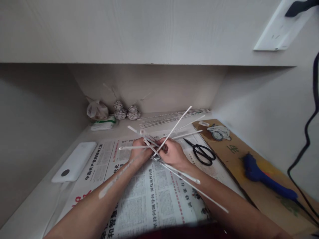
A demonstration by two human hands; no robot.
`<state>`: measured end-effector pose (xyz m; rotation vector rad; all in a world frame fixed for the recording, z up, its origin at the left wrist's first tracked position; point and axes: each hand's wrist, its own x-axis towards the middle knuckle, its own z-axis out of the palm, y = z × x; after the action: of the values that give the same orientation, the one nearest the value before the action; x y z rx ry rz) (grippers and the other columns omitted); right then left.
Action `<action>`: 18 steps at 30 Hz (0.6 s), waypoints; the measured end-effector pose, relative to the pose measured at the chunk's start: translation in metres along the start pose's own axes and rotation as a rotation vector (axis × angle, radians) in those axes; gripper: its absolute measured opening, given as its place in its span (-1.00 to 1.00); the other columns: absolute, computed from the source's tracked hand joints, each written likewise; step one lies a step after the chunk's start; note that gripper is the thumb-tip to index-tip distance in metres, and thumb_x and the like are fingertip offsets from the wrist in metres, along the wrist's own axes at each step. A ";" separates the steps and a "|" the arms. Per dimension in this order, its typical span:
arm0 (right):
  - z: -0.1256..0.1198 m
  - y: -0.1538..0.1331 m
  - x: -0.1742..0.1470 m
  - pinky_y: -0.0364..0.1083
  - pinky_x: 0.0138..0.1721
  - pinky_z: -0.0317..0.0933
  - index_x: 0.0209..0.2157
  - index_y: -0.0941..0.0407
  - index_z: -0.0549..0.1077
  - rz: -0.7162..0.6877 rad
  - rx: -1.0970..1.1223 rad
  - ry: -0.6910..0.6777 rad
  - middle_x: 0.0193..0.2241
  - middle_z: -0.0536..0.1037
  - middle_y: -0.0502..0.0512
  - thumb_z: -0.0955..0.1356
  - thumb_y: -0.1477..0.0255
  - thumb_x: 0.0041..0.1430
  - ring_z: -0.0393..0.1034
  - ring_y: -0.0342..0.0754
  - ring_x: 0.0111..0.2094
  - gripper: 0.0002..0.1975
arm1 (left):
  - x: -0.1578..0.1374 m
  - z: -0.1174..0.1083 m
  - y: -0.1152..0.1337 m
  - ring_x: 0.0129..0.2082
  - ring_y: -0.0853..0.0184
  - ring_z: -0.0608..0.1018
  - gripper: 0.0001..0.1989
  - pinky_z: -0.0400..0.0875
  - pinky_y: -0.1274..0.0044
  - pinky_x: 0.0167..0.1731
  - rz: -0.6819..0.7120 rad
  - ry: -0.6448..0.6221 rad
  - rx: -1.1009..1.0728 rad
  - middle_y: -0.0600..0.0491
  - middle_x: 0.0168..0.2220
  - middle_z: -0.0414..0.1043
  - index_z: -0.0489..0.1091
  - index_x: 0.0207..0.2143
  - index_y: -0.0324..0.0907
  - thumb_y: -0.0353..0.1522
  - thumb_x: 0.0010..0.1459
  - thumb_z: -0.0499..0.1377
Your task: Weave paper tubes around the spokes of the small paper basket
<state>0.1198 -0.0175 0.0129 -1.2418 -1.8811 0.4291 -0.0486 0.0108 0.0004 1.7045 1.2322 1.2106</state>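
Both hands meet over the newspaper (142, 199) around a small bundle of crossing paper sticks (174, 128). The pale sticks fan out in several directions, some past my wrists and forearms. My left hand (141, 151) is closed on the bundle's left side, its fingertips partly hidden behind the sticks. From the right, my right hand (173, 152) pinches the bundle near its centre, thumb and forefinger together. The woven middle between the hands is small and mostly covered. Black-handled scissors (201, 152) lie just right of my right hand.
Two woven gourd shapes (120, 111), a plastic bag (97, 110) and loose paper sticks (171, 118) sit at the back. A white power bank (76, 162) lies left. Right, cardboard (221, 152) bears a blue glue gun (266, 182). A shelf panel (149, 33) overhangs.
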 end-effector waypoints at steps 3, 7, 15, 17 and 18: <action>0.002 0.003 0.001 -0.14 -0.36 0.26 -0.36 0.07 0.49 0.076 0.055 0.083 -0.45 0.55 0.02 0.37 0.45 0.04 0.41 -0.08 -0.43 -0.93 | 0.001 0.002 0.003 -0.44 0.29 0.56 -0.89 0.39 0.54 -0.43 0.041 0.020 0.045 0.04 -0.46 0.58 0.52 -0.44 -0.18 -0.32 0.04 0.27; 0.009 0.009 0.008 -0.14 -0.46 0.24 -0.42 0.08 0.43 0.341 0.408 0.242 -0.55 0.49 -0.04 0.41 0.28 0.05 0.36 -0.09 -0.52 -0.84 | 0.002 0.006 0.002 -0.52 0.36 0.48 -0.85 0.34 0.57 -0.47 0.033 0.063 0.005 0.09 -0.53 0.50 0.48 -0.48 -0.18 -0.28 0.06 0.26; 0.008 0.003 0.013 -0.15 -0.61 0.09 -0.57 0.09 0.38 0.471 0.694 0.270 -0.70 0.36 -0.09 0.50 0.13 -0.09 0.19 -0.17 -0.66 -0.64 | 0.002 0.008 -0.005 -0.49 0.35 0.51 -0.89 0.34 0.56 -0.44 0.054 0.041 0.029 0.08 -0.50 0.53 0.50 -0.45 -0.17 -0.31 0.06 0.27; 0.008 0.005 0.014 -0.15 -0.61 0.09 -0.55 0.09 0.39 0.516 0.738 0.316 -0.71 0.36 -0.10 0.48 0.15 -0.05 0.20 -0.17 -0.67 -0.67 | 0.002 0.008 -0.005 -0.49 0.35 0.50 -0.89 0.34 0.56 -0.43 0.047 0.047 0.025 0.08 -0.49 0.54 0.52 -0.43 -0.17 -0.31 0.06 0.27; 0.008 0.007 0.014 -0.15 -0.61 0.11 -0.54 0.09 0.39 0.533 0.769 0.336 -0.72 0.36 -0.11 0.48 0.16 -0.05 0.22 -0.16 -0.67 -0.68 | 0.002 0.008 -0.005 -0.49 0.35 0.50 -0.88 0.34 0.56 -0.43 0.037 0.054 0.009 0.07 -0.48 0.55 0.53 -0.41 -0.17 -0.31 0.05 0.28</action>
<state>0.1153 -0.0006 0.0101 -1.1508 -0.9236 1.0366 -0.0425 0.0142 -0.0060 1.7180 1.2442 1.2827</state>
